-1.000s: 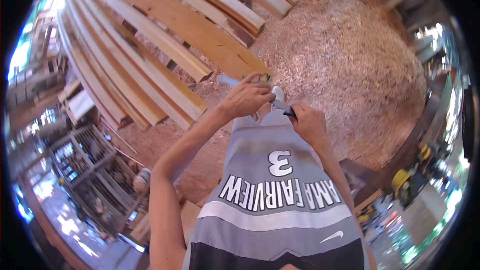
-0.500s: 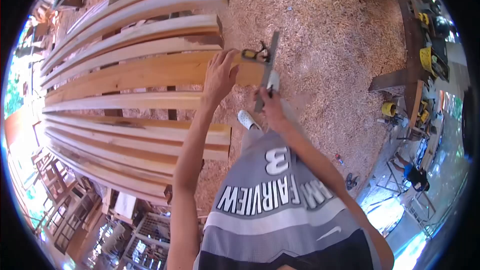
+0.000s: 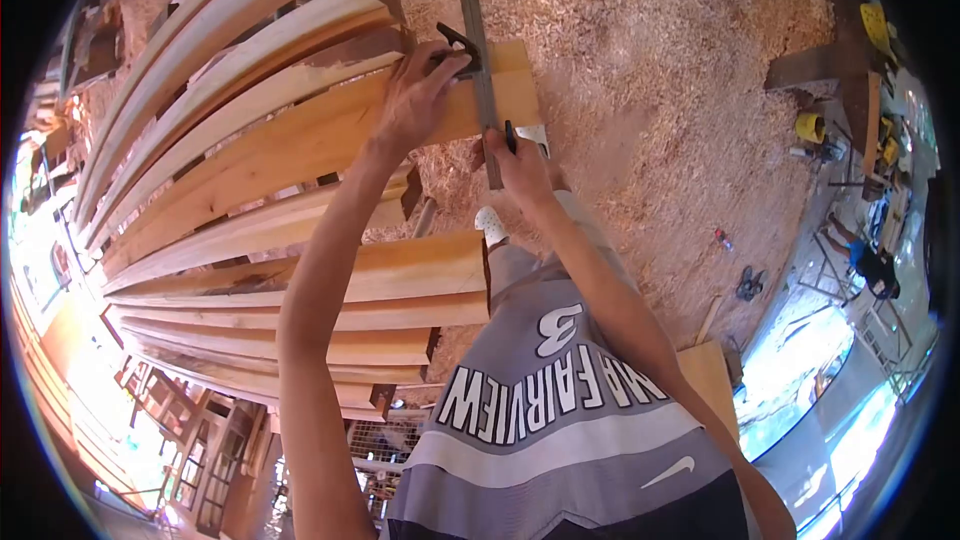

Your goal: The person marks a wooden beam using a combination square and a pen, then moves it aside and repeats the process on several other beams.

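A combination square lies across a wide wooden board (image 3: pixel 300 135) near its end, its long metal blade (image 3: pixel 478 55) crossing the board's width. My left hand (image 3: pixel 412 100) reaches over the board, fingers closed around the square's dark head (image 3: pixel 455 48). Close to the blade's near end, my right hand (image 3: pixel 522 168) is closed on a short black pen-like tool (image 3: pixel 511 137), its thumb side against the blade. The tool's tip is too small to make out.
More long boards (image 3: pixel 400 265) lie side by side on the left. Wood shavings (image 3: pixel 650 120) cover the ground. My white shoe (image 3: pixel 490 225) shows below the board. Far right are a yellow bucket (image 3: pixel 810 127) and another person (image 3: pixel 872 265).
My left hand has moved from the board's surface onto the square's head. The square now sits farther back from the board's end. My right hand stays by the blade; the view has shifted.
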The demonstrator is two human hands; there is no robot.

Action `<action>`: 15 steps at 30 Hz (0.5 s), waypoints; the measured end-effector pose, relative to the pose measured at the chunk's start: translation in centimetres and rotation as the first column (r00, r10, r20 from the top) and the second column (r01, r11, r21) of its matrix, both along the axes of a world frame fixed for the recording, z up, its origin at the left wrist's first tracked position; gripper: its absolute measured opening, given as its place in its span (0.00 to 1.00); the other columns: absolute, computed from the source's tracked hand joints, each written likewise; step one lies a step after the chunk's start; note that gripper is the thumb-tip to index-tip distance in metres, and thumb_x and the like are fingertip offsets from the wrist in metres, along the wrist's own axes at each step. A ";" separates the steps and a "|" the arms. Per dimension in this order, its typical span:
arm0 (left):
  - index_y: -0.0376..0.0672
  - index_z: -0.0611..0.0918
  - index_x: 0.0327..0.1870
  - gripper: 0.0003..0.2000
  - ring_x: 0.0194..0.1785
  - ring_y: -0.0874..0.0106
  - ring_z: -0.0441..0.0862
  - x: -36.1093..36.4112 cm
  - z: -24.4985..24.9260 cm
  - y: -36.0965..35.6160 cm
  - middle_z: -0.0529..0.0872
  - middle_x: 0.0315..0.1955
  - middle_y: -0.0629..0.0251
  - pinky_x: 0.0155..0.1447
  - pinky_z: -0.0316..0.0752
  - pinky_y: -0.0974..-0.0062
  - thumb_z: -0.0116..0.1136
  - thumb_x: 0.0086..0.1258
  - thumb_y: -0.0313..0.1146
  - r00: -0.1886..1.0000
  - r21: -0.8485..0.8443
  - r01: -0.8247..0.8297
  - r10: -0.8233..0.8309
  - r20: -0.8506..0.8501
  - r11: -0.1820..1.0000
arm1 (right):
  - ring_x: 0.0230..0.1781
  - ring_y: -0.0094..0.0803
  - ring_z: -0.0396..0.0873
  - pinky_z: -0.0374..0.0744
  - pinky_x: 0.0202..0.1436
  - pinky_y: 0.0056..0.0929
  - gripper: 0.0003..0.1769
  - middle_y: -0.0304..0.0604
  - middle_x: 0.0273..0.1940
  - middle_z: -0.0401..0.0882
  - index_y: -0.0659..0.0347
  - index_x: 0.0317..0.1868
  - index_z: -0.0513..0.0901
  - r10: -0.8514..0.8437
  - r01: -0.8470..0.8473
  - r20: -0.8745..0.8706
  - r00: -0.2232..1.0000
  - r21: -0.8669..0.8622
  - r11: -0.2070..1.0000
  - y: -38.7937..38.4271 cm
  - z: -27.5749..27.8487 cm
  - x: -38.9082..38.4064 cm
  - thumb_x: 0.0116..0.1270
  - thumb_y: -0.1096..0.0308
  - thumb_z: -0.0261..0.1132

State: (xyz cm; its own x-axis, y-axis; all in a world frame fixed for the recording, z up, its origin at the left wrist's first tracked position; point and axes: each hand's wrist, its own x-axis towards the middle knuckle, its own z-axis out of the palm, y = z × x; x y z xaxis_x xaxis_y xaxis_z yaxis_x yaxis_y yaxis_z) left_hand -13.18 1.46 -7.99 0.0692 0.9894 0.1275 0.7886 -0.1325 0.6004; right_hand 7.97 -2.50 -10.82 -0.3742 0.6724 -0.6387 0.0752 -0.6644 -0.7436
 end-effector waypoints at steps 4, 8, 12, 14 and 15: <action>0.48 0.83 0.61 0.23 0.63 0.50 0.77 -0.1 -0.5 -0.2 0.79 0.60 0.58 0.66 0.74 0.52 0.73 0.63 0.30 0.983 0.109 0.180 -0.174 -0.057 0.978 | 0.27 0.21 0.80 0.75 0.32 0.26 0.22 0.37 0.27 0.88 0.63 0.38 0.90 -0.047 0.047 -0.007 0.999 0.081 0.996 -1.6 -0.8 0.8 0.84 0.55 0.60; 0.43 0.75 0.69 0.42 0.67 0.49 0.71 0.4 1.1 -0.9 0.75 0.62 0.53 0.69 0.68 0.49 0.83 0.51 0.42 0.946 0.046 0.297 -0.288 -0.150 0.954 | 0.27 0.18 0.80 0.73 0.30 0.24 0.19 0.36 0.27 0.88 0.63 0.41 0.89 -0.062 0.060 -0.001 0.998 0.204 0.977 -3.6 -1.3 2.8 0.82 0.56 0.63; 0.45 0.71 0.71 0.46 0.65 0.49 0.71 -0.8 -0.3 -0.5 0.73 0.61 0.54 0.70 0.65 0.46 0.84 0.48 0.42 0.913 0.113 0.359 -0.323 -0.250 0.927 | 0.28 0.19 0.81 0.72 0.32 0.23 0.18 0.36 0.26 0.87 0.65 0.42 0.88 -0.057 0.054 0.037 0.998 0.074 0.996 -4.5 0.6 3.0 0.82 0.57 0.64; 0.45 0.70 0.73 0.48 0.69 0.49 0.68 -0.6 0.3 -1.3 0.71 0.64 0.55 0.71 0.65 0.45 0.84 0.48 0.45 0.900 0.073 0.357 -0.322 -0.294 0.931 | 0.22 0.12 0.63 0.60 0.28 0.19 0.21 0.35 0.24 0.86 0.62 0.41 0.89 -0.197 0.214 -0.112 0.974 0.170 0.962 -6.0 0.2 2.7 0.82 0.53 0.62; 0.42 0.74 0.67 0.45 0.67 0.49 0.71 0.1 1.8 -1.2 0.73 0.63 0.51 0.71 0.66 0.48 0.86 0.45 0.41 0.902 0.065 0.345 -0.312 -0.298 0.936 | 0.22 0.12 0.63 0.60 0.28 0.19 0.21 0.35 0.24 0.86 0.62 0.41 0.89 -0.199 0.216 -0.116 0.973 0.168 0.962 -6.1 0.1 2.6 0.82 0.53 0.62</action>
